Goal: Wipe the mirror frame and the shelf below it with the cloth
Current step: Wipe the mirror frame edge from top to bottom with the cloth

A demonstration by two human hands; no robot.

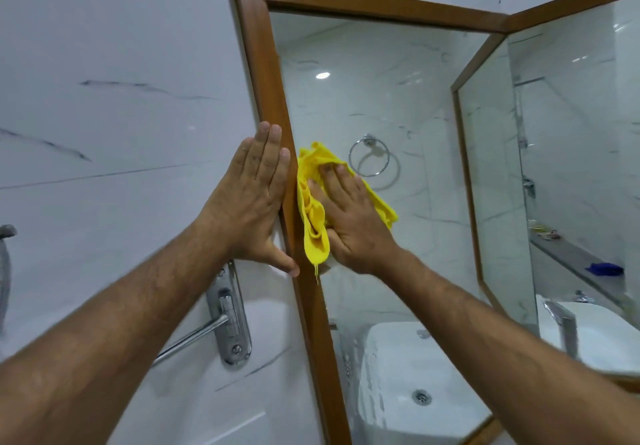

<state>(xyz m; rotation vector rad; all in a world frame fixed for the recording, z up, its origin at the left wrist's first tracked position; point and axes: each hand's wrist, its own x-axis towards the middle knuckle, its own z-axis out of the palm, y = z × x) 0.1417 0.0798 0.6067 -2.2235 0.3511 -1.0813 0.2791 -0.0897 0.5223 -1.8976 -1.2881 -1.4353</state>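
Note:
A mirror with a brown wooden frame (259, 57) fills the middle and right of the head view. My left hand (249, 202) lies flat and open against the frame's left upright, fingers pointing up, thumb touching the wood. My right hand (349, 216) presses a crumpled yellow cloth (313, 233) against the glass right beside the upright's inner edge. The cloth bunches along that edge and hangs a little below my palm. A grey shelf (575, 254) shows at the right in the mirror, with a blue cloth and small items on it.
White marble-look tiles (104, 98) cover the wall on the left. A chrome bracket with a towel bar (228, 320) sits just below my left hand. A white basin (415, 392), a tap (564, 323) and a towel ring (369, 159) appear in the mirror.

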